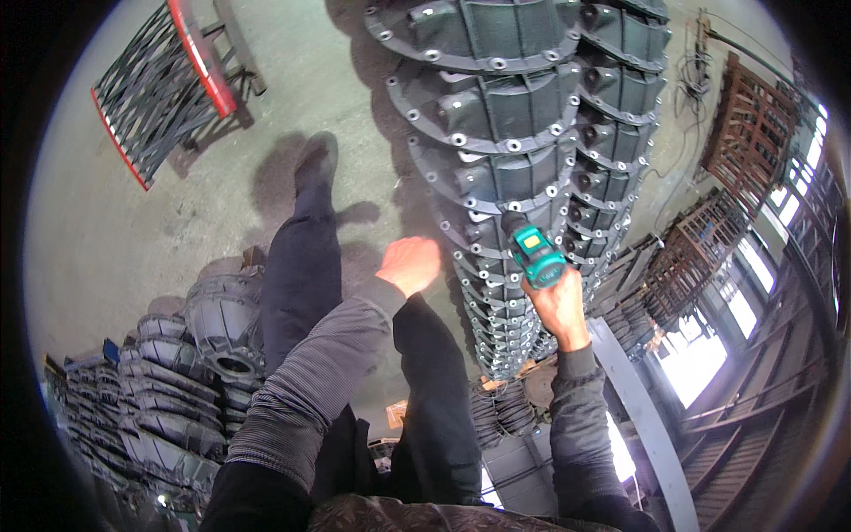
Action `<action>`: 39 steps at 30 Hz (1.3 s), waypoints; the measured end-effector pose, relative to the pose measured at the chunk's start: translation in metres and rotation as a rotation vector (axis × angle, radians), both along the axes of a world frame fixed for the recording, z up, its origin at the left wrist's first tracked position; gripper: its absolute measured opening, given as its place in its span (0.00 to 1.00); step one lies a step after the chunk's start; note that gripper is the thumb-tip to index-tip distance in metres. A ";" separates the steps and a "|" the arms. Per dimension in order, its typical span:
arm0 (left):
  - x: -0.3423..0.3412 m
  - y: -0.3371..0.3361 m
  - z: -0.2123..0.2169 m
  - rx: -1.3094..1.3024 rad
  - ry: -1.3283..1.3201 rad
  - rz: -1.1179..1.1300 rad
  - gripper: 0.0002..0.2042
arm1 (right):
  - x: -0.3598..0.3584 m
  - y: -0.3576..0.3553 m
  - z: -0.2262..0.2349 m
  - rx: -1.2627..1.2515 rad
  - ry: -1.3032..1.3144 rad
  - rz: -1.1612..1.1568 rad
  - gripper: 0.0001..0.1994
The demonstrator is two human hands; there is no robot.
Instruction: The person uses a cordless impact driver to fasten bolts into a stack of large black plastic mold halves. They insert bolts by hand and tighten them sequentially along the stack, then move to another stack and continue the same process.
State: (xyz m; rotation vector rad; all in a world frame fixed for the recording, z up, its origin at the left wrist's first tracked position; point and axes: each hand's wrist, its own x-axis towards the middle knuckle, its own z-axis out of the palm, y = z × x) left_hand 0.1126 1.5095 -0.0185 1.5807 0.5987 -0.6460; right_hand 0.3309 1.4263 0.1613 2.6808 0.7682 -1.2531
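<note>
- Right hand [558,306] is gripping the green drill [539,259], which is sitting at 3 o'clock from the view's centre.
- The drill's nose is pointing toward 11 o'clock over the castings [514,102]; whether it is touching them, I cannot tell.
- Castings are rising in rows around 1 o'clock.
- Left hand [410,264] is hanging near centre in a fist, its contents not showing.
- Red-edged rack [200,60] is standing at 10 o'clock.

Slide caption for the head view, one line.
Right hand holding a teal power drill over stacked flanged housings, left hand to their left.
</note>
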 end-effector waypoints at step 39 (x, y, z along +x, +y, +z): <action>0.094 0.012 -0.020 0.278 -0.081 0.155 0.11 | 0.215 0.019 -0.076 -0.022 0.119 -0.407 0.10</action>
